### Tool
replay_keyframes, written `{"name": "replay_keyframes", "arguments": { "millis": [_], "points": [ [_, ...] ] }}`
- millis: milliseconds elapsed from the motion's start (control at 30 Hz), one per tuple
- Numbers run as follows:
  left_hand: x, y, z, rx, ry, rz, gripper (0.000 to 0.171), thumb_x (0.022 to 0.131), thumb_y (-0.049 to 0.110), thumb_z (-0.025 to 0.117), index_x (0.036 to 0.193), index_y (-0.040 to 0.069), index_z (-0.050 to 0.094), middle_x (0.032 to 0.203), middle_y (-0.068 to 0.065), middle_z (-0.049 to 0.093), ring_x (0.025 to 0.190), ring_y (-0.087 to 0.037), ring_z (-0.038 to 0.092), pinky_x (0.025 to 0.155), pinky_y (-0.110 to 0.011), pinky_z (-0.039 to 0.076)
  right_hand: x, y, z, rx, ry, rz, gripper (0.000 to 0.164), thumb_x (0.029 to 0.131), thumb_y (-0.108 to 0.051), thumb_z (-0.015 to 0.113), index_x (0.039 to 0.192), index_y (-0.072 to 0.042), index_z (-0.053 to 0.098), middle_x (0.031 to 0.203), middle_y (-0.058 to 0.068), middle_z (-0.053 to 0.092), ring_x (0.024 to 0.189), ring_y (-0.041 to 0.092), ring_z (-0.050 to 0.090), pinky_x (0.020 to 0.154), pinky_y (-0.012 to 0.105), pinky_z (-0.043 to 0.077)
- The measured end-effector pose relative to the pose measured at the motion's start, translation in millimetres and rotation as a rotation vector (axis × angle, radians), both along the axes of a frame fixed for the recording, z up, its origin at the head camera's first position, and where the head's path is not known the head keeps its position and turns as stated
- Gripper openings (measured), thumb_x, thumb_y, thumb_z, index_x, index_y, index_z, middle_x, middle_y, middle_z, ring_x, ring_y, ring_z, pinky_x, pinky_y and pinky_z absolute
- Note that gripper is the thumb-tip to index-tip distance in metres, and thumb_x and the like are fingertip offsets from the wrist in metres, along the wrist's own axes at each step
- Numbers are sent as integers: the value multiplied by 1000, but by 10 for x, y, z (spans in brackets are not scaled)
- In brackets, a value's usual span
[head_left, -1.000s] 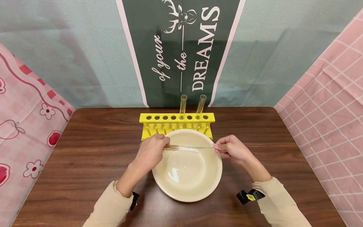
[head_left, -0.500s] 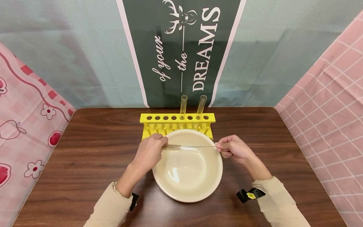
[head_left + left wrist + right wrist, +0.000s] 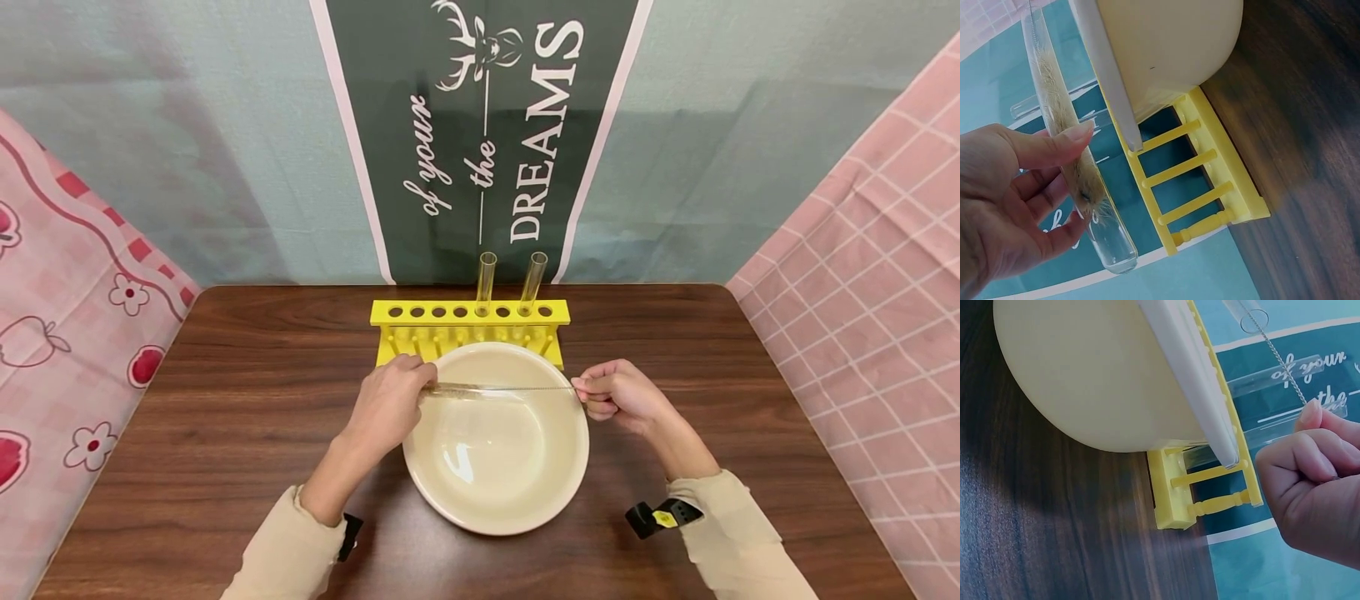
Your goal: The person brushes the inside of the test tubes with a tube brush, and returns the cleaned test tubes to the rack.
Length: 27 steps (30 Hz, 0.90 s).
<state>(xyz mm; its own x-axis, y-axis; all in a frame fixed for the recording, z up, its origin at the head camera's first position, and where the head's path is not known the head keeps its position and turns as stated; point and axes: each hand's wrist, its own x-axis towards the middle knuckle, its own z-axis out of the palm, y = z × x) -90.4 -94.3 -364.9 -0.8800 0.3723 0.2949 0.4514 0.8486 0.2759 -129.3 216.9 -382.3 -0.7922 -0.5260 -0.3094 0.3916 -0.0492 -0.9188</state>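
Observation:
My left hand (image 3: 392, 403) holds a clear glass test tube (image 3: 1114, 247) sideways above the back part of a cream basin (image 3: 495, 500). Inside the tube sits a test tube brush; its pale bristles (image 3: 1054, 94) show through the glass, short of the rounded end in the left wrist view. With thumb and fingers, my right hand (image 3: 621, 395) pinches the brush's twisted wire handle (image 3: 1283, 364) near the basin's right rim. The wire runs out of the tube's open mouth toward that hand. Liquid in the basin cannot be made out clearly.
Behind the basin stands a yellow test tube rack (image 3: 441, 313), partly hidden by the basin's rim. Two upright glass tubes, one left (image 3: 486, 285) and one right (image 3: 533, 283), stand in it. Dark wooden table (image 3: 247, 400) surrounds the basin. Cloth backdrops rise behind and at both sides.
My left hand has shifted a little left with the tube, and my right hand slightly right. Basin and rack stay in place.

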Motion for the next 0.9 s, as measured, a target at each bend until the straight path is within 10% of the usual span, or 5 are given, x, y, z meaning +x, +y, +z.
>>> {"name": "replay_keyframes", "arguments": {
  "millis": [900],
  "points": [
    [33,-348,-75,8,17,118,31,62,-19,68,80,6,66,76,-5,60,76,-24,58,58,-38,48,-6,302,-68,-112,-54,-7,38,92,6,35,65,-5,60,54,-4,39,45,11,13,47,26,13]
  ]
}}
